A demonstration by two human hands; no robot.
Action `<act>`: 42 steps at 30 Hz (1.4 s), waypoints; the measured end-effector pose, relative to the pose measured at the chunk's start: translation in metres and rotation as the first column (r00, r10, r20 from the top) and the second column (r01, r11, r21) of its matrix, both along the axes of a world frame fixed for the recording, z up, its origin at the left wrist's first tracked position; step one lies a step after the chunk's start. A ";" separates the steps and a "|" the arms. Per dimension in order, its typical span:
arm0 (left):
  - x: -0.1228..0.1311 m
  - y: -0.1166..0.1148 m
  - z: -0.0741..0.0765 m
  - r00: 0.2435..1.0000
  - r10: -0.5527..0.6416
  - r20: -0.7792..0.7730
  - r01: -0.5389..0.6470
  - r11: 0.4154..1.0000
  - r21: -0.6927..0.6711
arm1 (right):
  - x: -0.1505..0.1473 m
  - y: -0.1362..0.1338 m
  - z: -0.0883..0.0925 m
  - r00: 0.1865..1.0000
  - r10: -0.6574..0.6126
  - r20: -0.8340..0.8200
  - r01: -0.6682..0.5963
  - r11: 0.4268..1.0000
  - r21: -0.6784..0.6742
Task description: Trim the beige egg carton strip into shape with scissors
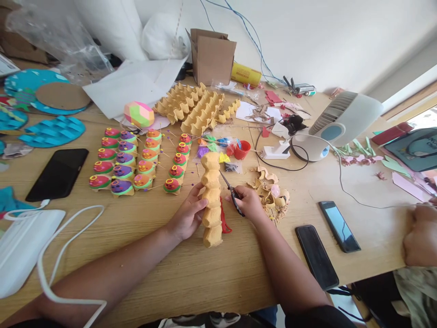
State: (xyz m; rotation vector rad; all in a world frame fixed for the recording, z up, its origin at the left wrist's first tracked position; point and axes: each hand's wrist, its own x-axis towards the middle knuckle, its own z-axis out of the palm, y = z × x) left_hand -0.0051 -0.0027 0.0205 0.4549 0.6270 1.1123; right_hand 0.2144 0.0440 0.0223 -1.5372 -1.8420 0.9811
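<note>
My left hand (187, 214) is closed round a long strip of yellow egg-carton cups (211, 200), holding it upright over the wooden table (191, 273). My right hand (251, 202) grips small scissors (229, 190) with red handles, blades open and touching the strip's right side. Cardboard scraps (271, 191) lie just right of that hand.
Rows of painted carton caterpillars (136, 161) sit to the left, egg trays (194, 107) and a cardboard box (212, 57) behind. Three black phones (57, 174) (316, 256) (339, 226) lie flat. A white fan (336, 125), cables and another person's hand (421, 237) are at the right.
</note>
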 end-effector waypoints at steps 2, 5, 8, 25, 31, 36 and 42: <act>0.000 0.000 0.001 1.000 0.001 -0.002 -0.001 1.000 -0.004 | 0.000 0.000 0.000 1.000 0.002 -0.007 -0.001 1.000 0.010; 0.001 0.000 0.003 1.000 -0.005 -0.003 0.005 1.000 -0.006 | -0.001 0.000 0.000 1.000 0.009 -0.018 -0.008 1.000 0.019; 0.001 0.001 0.002 1.000 -0.010 0.015 0.010 1.000 -0.015 | -0.001 0.000 -0.002 0.999 -0.016 -0.030 0.017 1.000 0.009; 0.000 0.000 -0.003 0.990 -0.083 0.116 0.086 0.996 -0.025 | -0.005 -0.007 -0.002 1.000 -0.018 0.009 0.017 0.996 0.092; -0.002 0.001 -0.008 0.972 -0.111 0.208 0.122 0.992 -0.040 | -0.006 -0.010 0.001 0.990 -0.082 0.110 0.066 0.987 0.146; -0.004 0.000 -0.012 0.964 -0.150 0.221 0.162 0.986 -0.038 | -0.007 -0.008 0.000 0.981 -0.098 0.167 0.069 0.983 0.172; -0.005 -0.002 -0.014 0.958 -0.186 0.216 0.199 0.979 -0.038 | -0.008 -0.008 -0.001 0.976 -0.109 0.188 0.082 0.986 0.144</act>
